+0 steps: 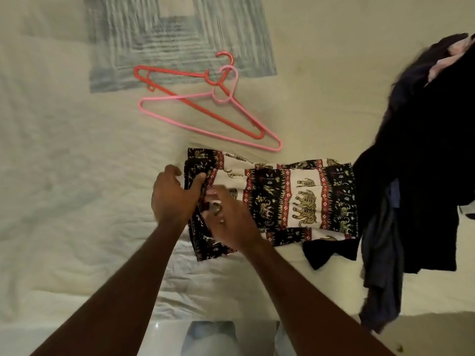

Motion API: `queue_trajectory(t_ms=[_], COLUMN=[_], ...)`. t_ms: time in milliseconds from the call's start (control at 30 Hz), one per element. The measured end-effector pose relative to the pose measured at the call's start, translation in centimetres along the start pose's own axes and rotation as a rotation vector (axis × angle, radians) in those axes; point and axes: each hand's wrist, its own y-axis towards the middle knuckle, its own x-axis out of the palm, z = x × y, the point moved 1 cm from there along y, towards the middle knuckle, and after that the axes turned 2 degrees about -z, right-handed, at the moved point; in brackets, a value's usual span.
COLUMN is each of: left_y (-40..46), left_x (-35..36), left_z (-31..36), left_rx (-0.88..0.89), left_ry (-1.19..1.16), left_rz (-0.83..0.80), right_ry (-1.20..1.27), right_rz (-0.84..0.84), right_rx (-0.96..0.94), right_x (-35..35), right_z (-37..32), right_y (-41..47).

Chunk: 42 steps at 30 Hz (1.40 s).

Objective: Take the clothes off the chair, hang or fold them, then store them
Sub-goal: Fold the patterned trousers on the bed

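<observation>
Garment (295, 199) folded, long axis left-right | left hand (172, 194) grip pinching its left edge | right hand (231, 222) grip unclear

Both bare forearms reach up from frame bottom; left hand (172, 195) and right hand (231, 219) meet mid-frame, fingers curled, pinching.

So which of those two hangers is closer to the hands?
The pink hanger. Its lower corner ends just above the elephant-print cloth being folded, while the red hanger lies partly under it, farther up the bed.
</observation>
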Motion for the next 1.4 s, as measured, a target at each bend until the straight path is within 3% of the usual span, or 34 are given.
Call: queue_trajectory(t_ms=[133,233,300,400,500,567,667,767,900,1067,1200,1267,1333,1400], left_y=[0.6,1.9,2.7,3.0,2.8,2.6,3.0,3.8,3.8,4.1,1.8,-0.9,-4.0,-6.8], left_x=[0.9,1.2,1.0,0.6,0.4,0.3,0.6,1.0,1.4,1.3,1.0,1.4,1.6,1.8], left_z=[0.9,1.4,1.5,1.5,1.8,2.5,3.7,3.6,4.0,4.2,2.9,2.2,1.8,1.5], left_rx=[0.264,0.253,0.208,0.301,0.373,0.361,0.179,-0.023,-0.064,-0.043,0.016,0.033,-0.037,-0.187], left_ry=[0.250,0.357,0.337,0.369,0.250,0.056,-0.213,-0.310,-0.093,-0.023,0.067,0.168,0.160,0.126], left_rz=[-0.116,-0.202,-0.185,-0.083,-0.015,-0.042,-0.081,-0.131,-0.228,-0.088,0.015,0.037,0.024,0.012], right_ry=[-0.128,-0.338,-0.510,-0.723,-0.627,-0.479,-0.529,-0.648,-0.730,-0.318,-0.332,-0.466,-0.605,-0.687], right_rz=[0.231,0.372,0.377,0.287,0.333,0.387,0.436,0.241,0.077,0.335,0.515,0.576,0.467,0.218], right_rx=[0.011,0.135,0.250,0.508,0.626,0.558,0.414,0.352,0.418,0.460,0.443,0.379,0.238,0.068], right_x=[-4.6,-10.3,-15.1,-21.1,-23.5,-23.6,-23.8,-24.0,-25.2,-26.1,-24.9,-23.9,-22.4,-20.7], right_z=[3.6,7.4,10.1,13.2,15.6,16.1,16.4,16.0,16.9,17.4,17.7,16.8,15.6,14.8], right_y=[1.6,1.7,0.7,-1.8,-3.7,-4.1,-4.2,-3.3,-1.5,-1.3,-2.5,-3.8,-5.3,-6.9])
